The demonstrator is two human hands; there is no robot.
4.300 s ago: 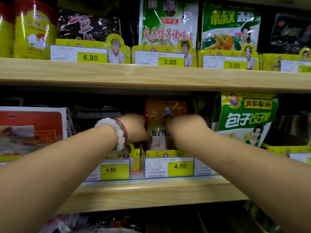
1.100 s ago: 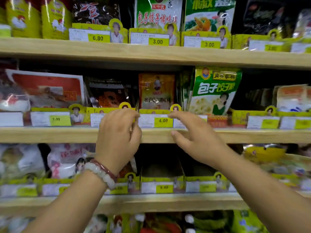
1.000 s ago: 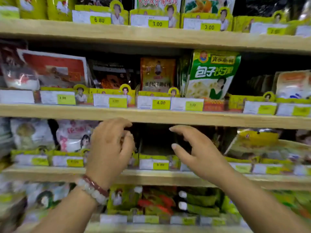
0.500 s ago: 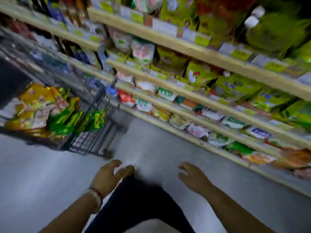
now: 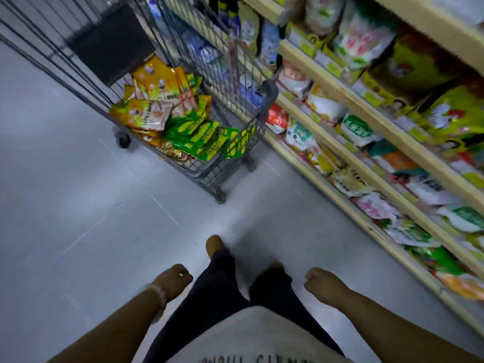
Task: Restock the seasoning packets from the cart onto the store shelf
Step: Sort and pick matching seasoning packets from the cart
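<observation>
A grey wire shopping cart (image 5: 258,106) stands on the floor ahead, close to the shelving. In it lies a heap of seasoning packets: orange-yellow ones (image 5: 150,100) at the left and green-yellow ones (image 5: 201,137) at the right. Wooden store shelves (image 5: 366,163) packed with packets run along the right side. My left hand (image 5: 171,280), with a bead bracelet on the wrist, hangs low beside my leg, fingers loosely curled, holding nothing. My right hand (image 5: 323,282) hangs likewise on the other side, empty. Both hands are far from the cart.
The grey tiled floor (image 5: 78,205) spreads to the left and between me and the cart. My dark trouser legs and a brown shoe (image 5: 214,244) are below. A dark panel (image 5: 110,43) sits in the cart's far end.
My hands left the shelf and dropped to my sides. The view swung from the shelf face down toward the floor, and the cart now sits nearer the middle.
</observation>
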